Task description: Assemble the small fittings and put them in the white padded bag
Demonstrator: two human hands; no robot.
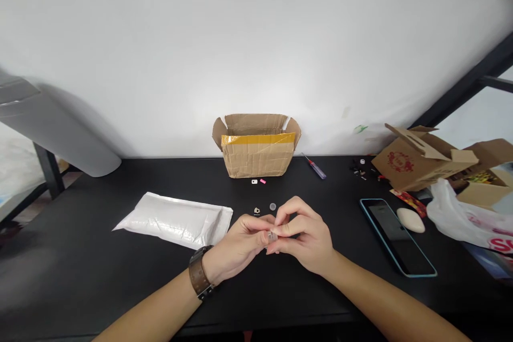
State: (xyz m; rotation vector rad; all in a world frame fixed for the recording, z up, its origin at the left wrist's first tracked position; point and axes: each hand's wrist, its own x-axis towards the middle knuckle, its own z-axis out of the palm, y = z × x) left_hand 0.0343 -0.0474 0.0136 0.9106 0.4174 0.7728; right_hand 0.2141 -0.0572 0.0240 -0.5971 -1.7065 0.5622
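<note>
Both my hands meet above the black table, at the middle of the view. My left hand (245, 240), with a brown-strapped watch (199, 273) on its wrist, pinches a small clear plastic piece (272, 236) between thumb and fingers. From the other side, my right hand (301, 232) has its thumb and fingertips closed on the same piece. Its exact kind is too small to make out, and the fingers partly hide it. Just beyond the hands lie a small round translucent disc (273, 206) and a tiny metallic part (257, 210).
An open cardboard box (258, 157) stands by the wall, a white part (254, 181) and pink part (263, 181) before it. A screwdriver (316, 167) lies right of it. A white padded mailer (172, 219) is left; a phone (396, 238), white mouse (411, 220) and cartons (417, 163) are right.
</note>
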